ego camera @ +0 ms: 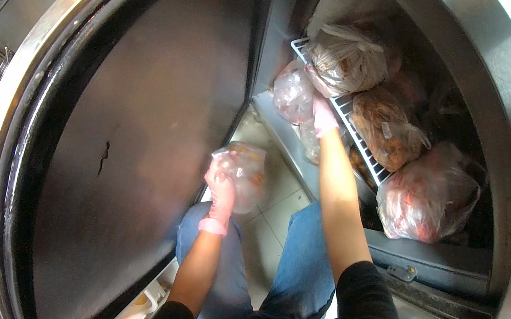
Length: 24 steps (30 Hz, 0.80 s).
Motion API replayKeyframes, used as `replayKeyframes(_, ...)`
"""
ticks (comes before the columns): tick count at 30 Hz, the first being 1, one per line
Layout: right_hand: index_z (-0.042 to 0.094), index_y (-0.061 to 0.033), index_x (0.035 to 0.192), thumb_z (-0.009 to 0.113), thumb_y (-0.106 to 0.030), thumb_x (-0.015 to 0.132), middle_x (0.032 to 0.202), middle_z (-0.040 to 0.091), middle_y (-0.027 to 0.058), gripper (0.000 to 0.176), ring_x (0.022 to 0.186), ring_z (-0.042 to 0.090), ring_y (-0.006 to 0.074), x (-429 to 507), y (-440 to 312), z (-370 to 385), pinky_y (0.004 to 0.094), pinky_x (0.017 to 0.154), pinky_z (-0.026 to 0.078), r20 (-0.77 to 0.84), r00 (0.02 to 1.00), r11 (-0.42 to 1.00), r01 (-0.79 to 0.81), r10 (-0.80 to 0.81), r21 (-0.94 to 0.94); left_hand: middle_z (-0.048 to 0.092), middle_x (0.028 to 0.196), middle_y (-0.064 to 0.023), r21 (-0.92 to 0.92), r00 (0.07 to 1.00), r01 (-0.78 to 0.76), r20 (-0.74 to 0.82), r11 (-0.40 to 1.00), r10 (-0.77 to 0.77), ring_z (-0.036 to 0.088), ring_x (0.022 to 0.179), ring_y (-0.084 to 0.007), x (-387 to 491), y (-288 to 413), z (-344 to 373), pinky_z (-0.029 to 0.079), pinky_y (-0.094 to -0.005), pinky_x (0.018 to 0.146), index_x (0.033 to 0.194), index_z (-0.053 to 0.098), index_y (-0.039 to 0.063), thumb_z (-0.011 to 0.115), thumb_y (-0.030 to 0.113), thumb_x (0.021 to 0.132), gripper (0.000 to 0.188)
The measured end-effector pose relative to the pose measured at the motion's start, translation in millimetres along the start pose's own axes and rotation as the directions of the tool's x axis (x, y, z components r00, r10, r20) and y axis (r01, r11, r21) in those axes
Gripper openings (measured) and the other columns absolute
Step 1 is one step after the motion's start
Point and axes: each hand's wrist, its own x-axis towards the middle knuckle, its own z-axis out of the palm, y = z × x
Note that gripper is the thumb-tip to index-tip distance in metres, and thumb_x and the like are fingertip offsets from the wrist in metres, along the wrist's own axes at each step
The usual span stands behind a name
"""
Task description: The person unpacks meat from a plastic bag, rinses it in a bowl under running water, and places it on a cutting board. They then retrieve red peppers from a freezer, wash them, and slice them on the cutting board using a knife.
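My left hand, in a pink glove, grips a clear plastic bag above the tiled floor, between my knee and the open door. The bag's contents are blurred. My right hand, also gloved in pink, reaches into the refrigerated cabinet at the front edge of a white wire shelf. It is against a clear bag below the shelf edge and just under a knotted bag on the shelf. Its fingers are partly hidden, so its hold is unclear.
A dark-lined cabinet door stands open on my left. Farther along the shelf sit a bag with brownish contents and a bag with reddish contents. The cabinet's sill runs by my right arm. Floor tiles show between my legs.
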Motion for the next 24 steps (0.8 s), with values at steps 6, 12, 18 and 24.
replayKeyframes(6,0.045,-0.0037,0.134,0.056,-0.022,0.094,0.13,0.052,0.0126,0.045,0.117,0.053,0.0226,-38,9,-10,0.0339,0.099,0.045,0.049,0.998,0.997,0.04,-0.043,0.064,0.07,0.099,-0.0096,0.062,0.998,0.044,-0.039,0.997,-0.041,0.064,0.088,-0.0163,9,-3,-10,0.051,-0.0271,0.077,0.108,0.064,-0.002,0.033,-0.01,0.079,0.043)
replayKeyframes(12,0.044,-0.0024,0.132,0.049,-0.013,0.099,0.126,0.054,0.0121,0.035,0.111,0.057,0.0211,-121,18,-13,0.0326,0.094,0.05,0.133,0.988,0.934,0.025,-0.077,0.356,0.069,0.096,-0.0094,0.046,1.0,0.015,-0.023,0.999,-0.014,0.064,0.087,-0.0173,14,9,-9,0.05,-0.0305,0.08,0.101,0.066,-0.002,0.044,0.016,0.093,0.03)
replayKeyframes(18,0.052,-0.0059,0.122,0.047,-0.024,0.102,0.109,0.059,0.0072,0.027,0.1,0.06,0.0184,-238,20,-47,0.0361,0.088,0.053,0.065,0.873,0.481,-0.326,0.483,0.814,0.069,0.099,-0.0098,0.142,0.977,-0.186,0.134,0.972,0.168,0.064,0.091,-0.0167,36,21,23,0.051,-0.0293,0.08,0.1,0.065,-0.001,0.041,0.002,0.087,0.028)
replayKeyframes(24,0.058,-0.0063,0.115,0.051,-0.024,0.1,0.107,0.065,0.0076,0.024,0.096,0.064,0.0208,-267,63,-45,0.0349,0.084,0.054,0.111,0.838,0.591,-0.464,0.534,0.659,0.064,0.113,-0.0189,0.168,0.761,-0.612,0.392,0.773,0.517,0.058,0.111,-0.0353,120,-2,152,0.044,-0.0415,0.1,0.106,0.067,0.004,0.048,0.01,0.089,0.026)
